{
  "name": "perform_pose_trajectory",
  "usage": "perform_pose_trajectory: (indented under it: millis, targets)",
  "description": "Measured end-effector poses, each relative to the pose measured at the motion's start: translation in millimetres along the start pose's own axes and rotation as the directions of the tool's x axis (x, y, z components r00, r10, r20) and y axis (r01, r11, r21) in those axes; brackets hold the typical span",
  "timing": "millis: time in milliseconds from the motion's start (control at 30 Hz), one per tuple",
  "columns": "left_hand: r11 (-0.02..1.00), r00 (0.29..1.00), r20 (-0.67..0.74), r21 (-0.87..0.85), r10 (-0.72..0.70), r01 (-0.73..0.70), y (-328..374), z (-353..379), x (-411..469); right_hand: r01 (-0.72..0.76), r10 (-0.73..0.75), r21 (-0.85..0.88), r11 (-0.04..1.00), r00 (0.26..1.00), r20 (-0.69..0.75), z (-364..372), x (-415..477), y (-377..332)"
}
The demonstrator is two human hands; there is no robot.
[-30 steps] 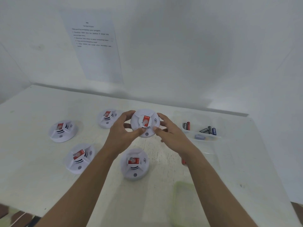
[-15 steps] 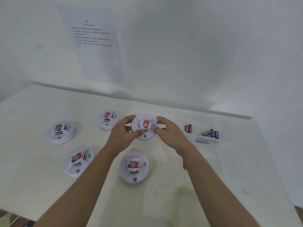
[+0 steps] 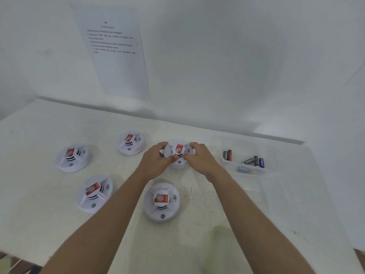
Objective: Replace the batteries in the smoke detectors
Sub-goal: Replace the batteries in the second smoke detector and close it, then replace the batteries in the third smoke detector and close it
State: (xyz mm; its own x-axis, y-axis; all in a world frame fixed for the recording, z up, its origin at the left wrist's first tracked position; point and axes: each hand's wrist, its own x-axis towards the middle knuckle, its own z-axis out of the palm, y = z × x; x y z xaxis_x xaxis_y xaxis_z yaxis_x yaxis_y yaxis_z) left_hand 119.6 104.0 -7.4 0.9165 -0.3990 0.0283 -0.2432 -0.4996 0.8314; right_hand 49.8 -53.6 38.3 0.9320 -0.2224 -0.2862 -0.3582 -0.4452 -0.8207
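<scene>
- Held smoke detector (image 3: 178, 150): a white disc with a red label, face up, just beyond the middle of the table (image 3: 39, 194). It serves as the dial centre for the directions below. Whether its base touches the tabletop cannot be told.
- Left hand (image 3: 157, 164): at 8 o'clock, fingers curled over the disc's left rim, thumb laid on its near face.
- Right hand (image 3: 200, 160): at 4 o'clock, fingers curled over the right rim, thumb close to the left thumb.
- Far detector (image 3: 131, 143): at 10 o'clock, resting on the table, apart from the hands.
- Left detector (image 3: 74, 158): at 9 o'clock, well apart.
- Near-left detector (image 3: 93, 192): at 8 o'clock, beyond the left forearm.
- Near detector (image 3: 162, 201): at 6 o'clock, between the two forearms.
- Clear tray (image 3: 217, 141): at 3 o'clock.
- Batteries (image 3: 253, 161): lying in the clear tray's far compartments, two on the left and three on the right.
- Printed sheet (image 3: 114, 56): at 11 o'clock, on the wall.
</scene>
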Motion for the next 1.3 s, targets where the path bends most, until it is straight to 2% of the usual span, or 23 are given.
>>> perform_pose_trajectory:
  millis: [267, 433, 533, 600, 700, 800, 967, 1033, 1133, 1200, 1300]
  targets:
    - [0.994, 0.999, 0.037, 0.105, 0.008, -0.012, -11, 2, 0, -0.041, 0.042, -0.026, 0.999, 0.999, 0.018, 4, 3, 2]
    - [0.999, 0.999, -0.002, -0.002, -0.051, 0.051, -11, -1, -9, -0.054, 0.054, 0.003, 0.999, 0.998, 0.019, 11, 3, 7]
    - [0.99, 0.993, -0.035, -0.088, -0.11, 0.107, -10, -10, -17, -0.038, 0.034, -0.069, 0.997, 0.997, -0.064, 21, 0, 5]
    - [0.992, 0.994, -0.07, -0.094, -0.085, 0.079, -8, -20, -25, -0.011, -0.01, -0.138, 0.99, 0.989, -0.148, 27, -5, 0]
    - [0.992, 0.989, -0.136, -0.119, -0.059, 0.043, -4, -40, -42, 0.088, -0.114, -0.133, 0.987, 0.973, -0.201, 40, -17, -15]
    - [0.996, 0.978, -0.204, -0.089, -0.041, 0.023, -9, -62, -65, 0.206, -0.216, -0.083, 0.975, 0.966, -0.138, 59, -29, -32]
    - [0.998, 0.929, -0.364, -0.025, -0.066, 0.061, -45, -101, -115, 0.262, -0.262, -0.02, 0.965, 0.965, -0.008, 108, -45, -49]
    - [0.994, 0.891, -0.444, 0.009, -0.092, 0.108, -67, -117, -133, 0.281, -0.28, -0.019, 0.959, 0.958, 0.06, 130, -50, -50]
    - [0.947, 0.838, -0.529, 0.185, -0.13, 0.264, -104, -139, -148, 0.325, -0.313, -0.053, 0.944, 0.936, 0.16, 161, -55, -51]
    - [0.866, 0.83, -0.522, 0.302, -0.199, 0.398, -124, -149, -154, 0.333, -0.306, -0.113, 0.936, 0.929, 0.207, 179, -55, -52]
    - [0.778, 0.885, -0.426, 0.486, -0.187, 0.398, -147, -155, -160, 0.319, -0.253, -0.262, 0.911, 0.933, 0.255, 201, -54, -53]
